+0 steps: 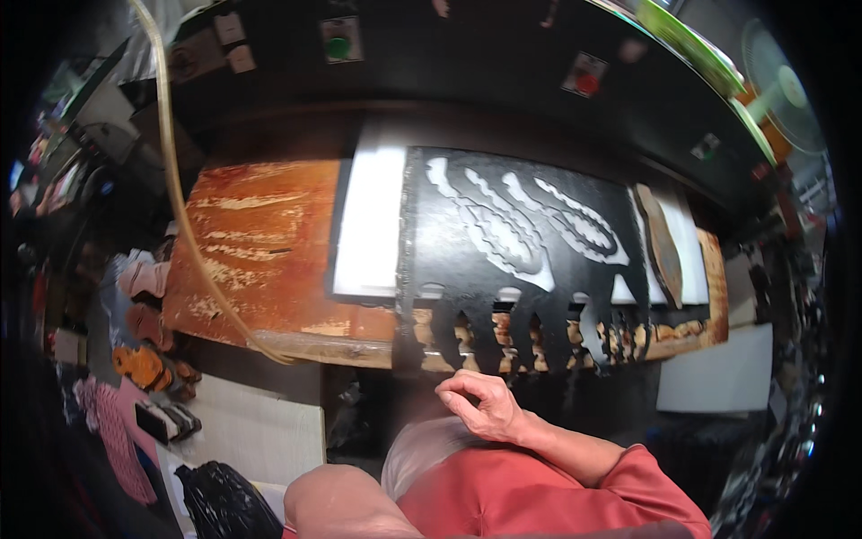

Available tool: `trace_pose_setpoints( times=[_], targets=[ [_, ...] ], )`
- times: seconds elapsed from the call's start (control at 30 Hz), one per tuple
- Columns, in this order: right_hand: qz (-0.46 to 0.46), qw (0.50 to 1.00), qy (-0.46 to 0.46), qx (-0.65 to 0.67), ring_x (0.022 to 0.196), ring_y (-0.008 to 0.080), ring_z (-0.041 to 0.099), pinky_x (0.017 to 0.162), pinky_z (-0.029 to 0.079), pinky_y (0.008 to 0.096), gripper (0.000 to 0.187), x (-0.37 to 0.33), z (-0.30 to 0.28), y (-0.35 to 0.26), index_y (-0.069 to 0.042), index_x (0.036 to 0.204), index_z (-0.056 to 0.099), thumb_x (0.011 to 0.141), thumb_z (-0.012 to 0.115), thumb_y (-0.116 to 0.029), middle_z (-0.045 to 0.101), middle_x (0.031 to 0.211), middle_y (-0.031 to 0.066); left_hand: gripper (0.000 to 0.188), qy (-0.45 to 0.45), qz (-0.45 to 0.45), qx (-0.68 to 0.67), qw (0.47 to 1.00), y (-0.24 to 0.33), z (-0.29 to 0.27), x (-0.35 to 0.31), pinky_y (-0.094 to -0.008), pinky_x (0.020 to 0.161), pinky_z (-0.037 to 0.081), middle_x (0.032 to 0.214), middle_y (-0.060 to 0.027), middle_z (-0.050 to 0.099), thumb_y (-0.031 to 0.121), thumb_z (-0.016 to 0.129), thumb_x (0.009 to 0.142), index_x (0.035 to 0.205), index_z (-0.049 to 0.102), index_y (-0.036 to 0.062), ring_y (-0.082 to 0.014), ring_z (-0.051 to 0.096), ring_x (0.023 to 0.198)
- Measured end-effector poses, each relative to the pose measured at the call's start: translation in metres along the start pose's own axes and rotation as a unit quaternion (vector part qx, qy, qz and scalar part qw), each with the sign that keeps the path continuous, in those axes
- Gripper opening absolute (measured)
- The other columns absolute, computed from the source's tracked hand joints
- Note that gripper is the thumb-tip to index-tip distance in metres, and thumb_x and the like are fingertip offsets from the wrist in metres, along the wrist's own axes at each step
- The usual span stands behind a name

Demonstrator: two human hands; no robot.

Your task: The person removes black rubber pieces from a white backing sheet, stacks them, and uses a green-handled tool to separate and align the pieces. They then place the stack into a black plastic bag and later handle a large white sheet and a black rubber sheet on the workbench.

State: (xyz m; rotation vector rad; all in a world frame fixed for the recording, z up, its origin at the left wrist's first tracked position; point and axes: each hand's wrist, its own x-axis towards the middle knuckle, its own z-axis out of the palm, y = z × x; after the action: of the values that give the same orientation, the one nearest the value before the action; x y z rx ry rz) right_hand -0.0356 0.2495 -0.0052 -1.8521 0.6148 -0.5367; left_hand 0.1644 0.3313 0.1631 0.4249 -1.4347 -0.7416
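Note:
My right hand (485,406) is just below the front edge of the table, its thumb and forefinger curled together in a pinch. Whatever lies between the fingers, if anything, is hidden. Right above it hangs the ragged lower edge of a black sheet (431,234), cut through with several long wavy openings. Part of this sheet lies over a white board (373,211), and its strips droop past the table's front edge. A curved brown piece (662,247), wooden in look, rests by the sheet's right side. My left hand does not show; bare skin at the lower edge may be my left arm.
A worn reddish-brown wooden tabletop (260,225) carries the board. Behind it runs a dark machine beam (467,67) with a green button (338,48) and a red button (587,83). A yellowish hose (171,153) hangs at left. A black plastic bag (226,503) stands lower left.

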Motion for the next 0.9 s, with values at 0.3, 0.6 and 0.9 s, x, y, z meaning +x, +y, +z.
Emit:
trace_pose_setpoints(
  times=[0.3,0.6,0.9],
  targets=[
    [-0.034,0.992,0.09,-0.076,0.07,0.0184,0.064,0.063,0.051,0.0303,0.009,-0.018,-0.017,-0.015,0.001,0.101,0.071,0.093,0.068,0.001,0.067,0.081,0.0096,0.021,-0.079,0.032,-0.101,0.991,-0.022,-0.003,0.027,-0.0376,0.089,0.053,0.114,-0.0182,0.065,0.012,0.056,0.103,0.116,0.063,-0.003,-0.0266,0.064,0.099],
    [-0.011,0.906,0.329,-0.267,0.081,0.0183,0.064,0.074,0.051,0.0301,0.005,-0.039,-0.192,0.027,0.0,0.099,0.068,0.094,0.067,0.0,0.067,0.09,0.0088,0.023,0.022,0.087,-0.063,0.994,-0.056,0.01,0.047,-0.0374,0.09,0.054,0.118,-0.0211,0.067,0.008,0.055,0.104,0.12,0.065,-0.0052,-0.0276,0.066,0.101],
    [0.268,0.805,0.284,-0.447,0.143,0.045,0.039,0.12,0.035,0.0501,0.101,-0.046,-0.416,0.147,-0.004,0.155,0.043,0.077,0.084,-0.053,0.041,0.153,0.0307,0.059,0.154,-0.382,0.682,0.605,-0.226,-0.039,-0.031,-0.0464,0.117,0.037,0.144,-0.0267,0.056,0.028,0.069,0.098,0.144,0.054,-0.0055,-0.041,0.049,0.138]
  ],
)
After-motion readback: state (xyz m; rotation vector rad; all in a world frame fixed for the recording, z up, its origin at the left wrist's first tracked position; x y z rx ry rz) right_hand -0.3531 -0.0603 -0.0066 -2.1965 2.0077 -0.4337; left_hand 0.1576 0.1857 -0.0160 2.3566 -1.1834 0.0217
